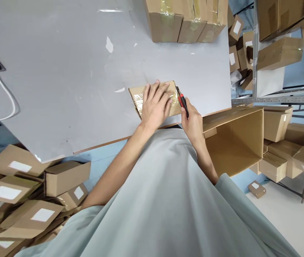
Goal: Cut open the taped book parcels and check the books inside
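Note:
A small flat cardboard box (175,110) with shiny clear tape lies at the front edge of the table, close to my body. My left hand (155,105) rests on top of it with the fingers stretched out flat. In my right hand (193,121) is a red and black box cutter (182,101), its tip at the right side of the box. The fingers of that hand are closed round the handle. Part of the box top is covered by my left hand.
Three taped cardboard boxes (180,26) stand at the table's back right. A large open carton (233,142) is right of my right hand. Boxes pile up at lower left (29,200). A metal shelf (255,53) rises at right. A white cable (7,103) lies on the table (61,71).

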Motion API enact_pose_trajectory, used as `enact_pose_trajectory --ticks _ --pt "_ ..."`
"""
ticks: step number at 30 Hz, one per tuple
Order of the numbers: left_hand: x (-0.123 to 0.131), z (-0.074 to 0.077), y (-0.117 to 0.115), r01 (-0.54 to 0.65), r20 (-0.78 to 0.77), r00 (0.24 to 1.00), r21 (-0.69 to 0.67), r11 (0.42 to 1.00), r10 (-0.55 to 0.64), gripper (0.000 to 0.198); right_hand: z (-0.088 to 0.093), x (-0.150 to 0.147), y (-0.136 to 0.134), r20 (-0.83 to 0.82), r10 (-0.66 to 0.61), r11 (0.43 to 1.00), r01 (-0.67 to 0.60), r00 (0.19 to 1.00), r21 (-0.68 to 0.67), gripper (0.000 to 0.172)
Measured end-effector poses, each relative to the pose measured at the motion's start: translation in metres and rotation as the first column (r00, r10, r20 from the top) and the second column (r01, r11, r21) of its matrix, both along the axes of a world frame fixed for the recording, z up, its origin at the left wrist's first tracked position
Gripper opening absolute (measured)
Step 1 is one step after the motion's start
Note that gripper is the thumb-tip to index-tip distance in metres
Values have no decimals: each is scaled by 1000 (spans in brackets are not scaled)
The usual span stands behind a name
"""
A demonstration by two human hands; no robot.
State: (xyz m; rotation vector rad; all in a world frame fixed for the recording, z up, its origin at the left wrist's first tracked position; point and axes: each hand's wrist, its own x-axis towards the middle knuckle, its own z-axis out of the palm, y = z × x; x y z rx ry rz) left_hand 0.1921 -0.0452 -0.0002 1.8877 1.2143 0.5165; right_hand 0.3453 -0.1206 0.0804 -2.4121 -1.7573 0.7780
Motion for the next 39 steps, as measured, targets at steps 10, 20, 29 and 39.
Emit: enact_pose_trajectory --ticks 10,20,29,39 --pt "0 0 -2 0 13 1000 125 992 -2 66 24 -48 11 317 20 961 69 948 -267 69" --pt "9 4 1 7 134 991 108 994 -22 65 34 -57 20 409 54 936 96 911 -338 75" --pt "1 -18 -14 -49 162 986 136 990 27 42 49 -60 1 448 81 892 136 890 -432 71" --pt "-2 -21 -11 13 83 996 166 986 -27 49 67 -41 -41 317 -104 943 195 943 -270 62"
